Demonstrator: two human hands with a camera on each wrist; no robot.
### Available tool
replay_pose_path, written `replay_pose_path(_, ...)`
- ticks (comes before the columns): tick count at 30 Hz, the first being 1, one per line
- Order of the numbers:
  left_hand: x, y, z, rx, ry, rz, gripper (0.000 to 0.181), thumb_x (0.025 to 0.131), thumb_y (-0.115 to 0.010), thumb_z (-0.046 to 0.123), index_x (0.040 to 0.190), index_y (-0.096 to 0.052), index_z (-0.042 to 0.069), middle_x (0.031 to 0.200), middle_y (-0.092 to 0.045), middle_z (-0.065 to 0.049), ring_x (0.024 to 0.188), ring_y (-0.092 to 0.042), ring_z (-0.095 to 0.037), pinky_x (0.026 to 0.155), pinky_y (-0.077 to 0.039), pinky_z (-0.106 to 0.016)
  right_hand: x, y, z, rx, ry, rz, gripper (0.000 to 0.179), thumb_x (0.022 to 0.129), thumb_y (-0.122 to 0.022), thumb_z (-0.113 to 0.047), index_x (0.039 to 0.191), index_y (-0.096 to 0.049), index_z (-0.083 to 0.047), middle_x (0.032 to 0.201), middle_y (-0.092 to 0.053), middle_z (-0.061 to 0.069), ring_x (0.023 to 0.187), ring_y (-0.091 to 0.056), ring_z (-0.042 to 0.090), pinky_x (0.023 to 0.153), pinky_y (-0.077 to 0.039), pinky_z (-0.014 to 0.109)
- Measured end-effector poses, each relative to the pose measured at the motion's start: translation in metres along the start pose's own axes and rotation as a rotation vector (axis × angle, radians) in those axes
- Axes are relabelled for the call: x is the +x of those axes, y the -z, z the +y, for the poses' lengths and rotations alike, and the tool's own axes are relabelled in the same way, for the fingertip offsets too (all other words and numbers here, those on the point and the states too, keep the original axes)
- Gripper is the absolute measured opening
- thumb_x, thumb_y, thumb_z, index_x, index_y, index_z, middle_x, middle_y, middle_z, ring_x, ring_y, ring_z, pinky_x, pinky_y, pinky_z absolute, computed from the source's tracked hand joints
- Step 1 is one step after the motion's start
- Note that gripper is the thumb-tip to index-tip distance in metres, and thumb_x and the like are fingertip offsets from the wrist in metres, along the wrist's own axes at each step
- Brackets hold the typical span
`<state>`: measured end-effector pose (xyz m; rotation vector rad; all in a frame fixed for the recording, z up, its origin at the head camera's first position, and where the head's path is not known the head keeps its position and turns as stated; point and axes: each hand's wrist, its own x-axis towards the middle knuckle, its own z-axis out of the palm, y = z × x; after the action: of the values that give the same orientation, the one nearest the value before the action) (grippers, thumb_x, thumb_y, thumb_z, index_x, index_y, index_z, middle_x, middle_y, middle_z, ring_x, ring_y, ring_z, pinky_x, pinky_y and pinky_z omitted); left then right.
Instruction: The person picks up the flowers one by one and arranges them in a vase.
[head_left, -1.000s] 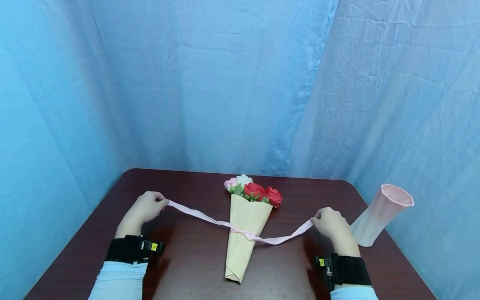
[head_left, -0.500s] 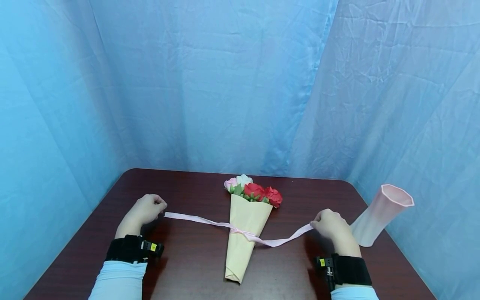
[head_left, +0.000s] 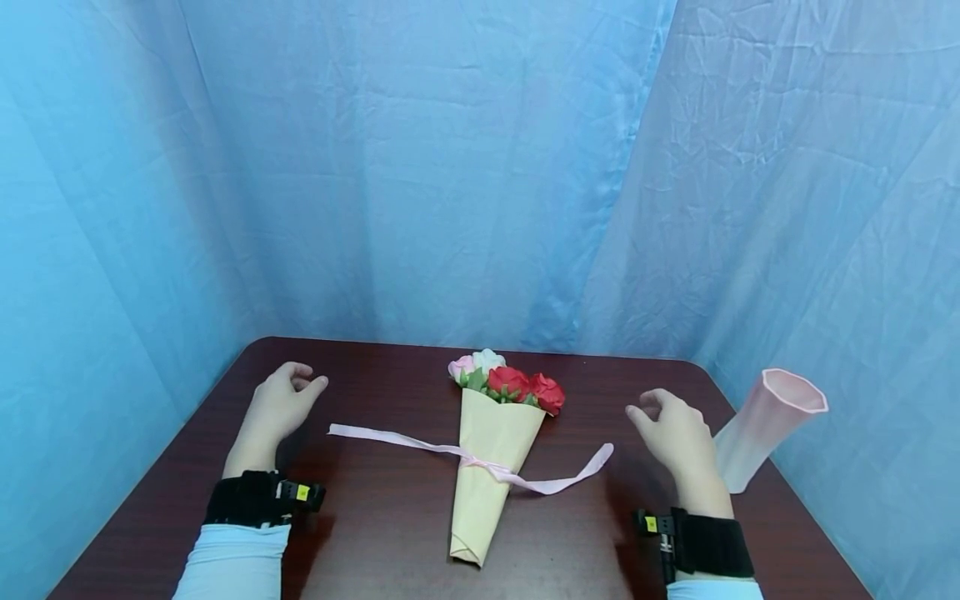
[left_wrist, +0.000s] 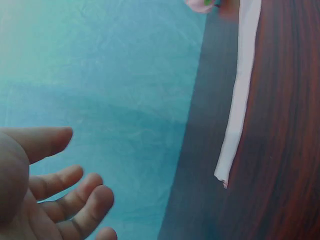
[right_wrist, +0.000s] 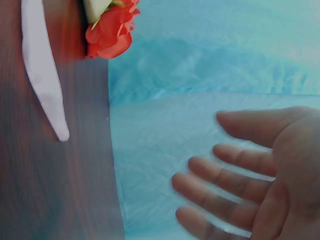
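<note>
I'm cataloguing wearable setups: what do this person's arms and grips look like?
Both sleeves are light blue; ahead of each sits a wide black wristband, carrying a small black device with a yellow marking. The left grip and right grip wear no gloves.

Paper wrapper (head_left: pixel 482 496) and cloth ribbon (head_left: pixel 551 486) on a polished counter (head_left: pixel 375 517)
On my feeds the wrapper looks smooth and matt, the ribbon soft and dull; the red flowers (head_left: pixel 508 384) read as fabric petals, the vase (head_left: pixel 772 422) as smooth ceramic with a faint sheen. I see dark, streaked wood grain in the counter and a glossy reflection. The curtain (head_left: pixel 465 175) is creased cloth with a satiny shine, the wrist straps (head_left: pixel 243 497) matt black fabric, the sleeves (head_left: pixel 232 562) plain cloth.
</note>
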<state>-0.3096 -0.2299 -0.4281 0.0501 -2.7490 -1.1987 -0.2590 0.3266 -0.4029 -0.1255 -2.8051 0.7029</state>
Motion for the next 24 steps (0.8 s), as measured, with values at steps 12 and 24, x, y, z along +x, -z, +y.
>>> replay_pose_path(12,-0.009,0.007,0.030,-0.063,-0.140,0.065,0.062,0.102,-0.059,0.045,0.143,-0.048,0.001,0.128,-0.058,-0.021,0.113,-0.056,-0.037,0.093,-0.046,-0.055,0.001,-0.001,-0.015,0.165,0.263,0.128,0.048,0.099,-0.069,-0.028,0.140,-0.057,-0.007,0.134,-0.062,0.022,0.123,-0.059,0.039,0.094,-0.051,0.058)
replay_pose_path(24,-0.019,-0.004,0.057,-0.021,-0.272,-0.011,0.041,0.101,-0.064,0.035,0.130,-0.059,0.006,0.111,-0.066,-0.009,0.100,-0.061,-0.027,0.086,-0.050,-0.047,0.001,-0.013,-0.028,0.170,0.402,0.097,0.045,0.094,-0.075,-0.015,0.136,-0.061,-0.006,0.129,-0.065,0.016,0.120,-0.060,0.035,0.094,-0.051,0.056)
